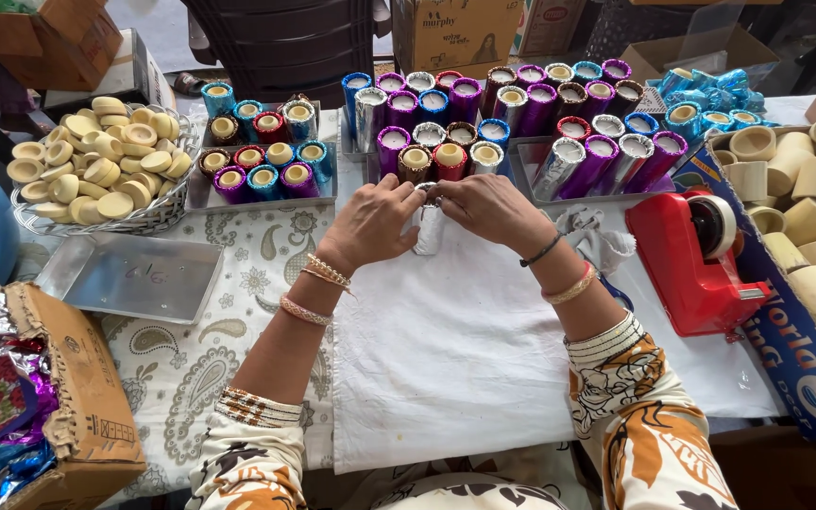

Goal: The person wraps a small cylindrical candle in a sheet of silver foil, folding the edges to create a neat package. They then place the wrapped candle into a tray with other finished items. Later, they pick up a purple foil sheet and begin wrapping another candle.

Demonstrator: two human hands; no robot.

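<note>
My left hand (375, 222) and my right hand (488, 208) meet over a white cloth (455, 349) and both grip a small cylinder wrapped in silver foil (428, 231). The fingers of both hands pinch its top end; its lower part hangs free between my palms. Just beyond my hands stand rows of foil-wrapped cylinders (446, 156) in purple, silver, blue and red on metal trays.
A red tape dispenser (696, 255) sits to the right, beside a cardboard box of bare cream cylinders (805, 217). At left are a wire basket of cream discs (96, 156), an empty metal tray (129, 276) and a carton with foil sheets (59, 378).
</note>
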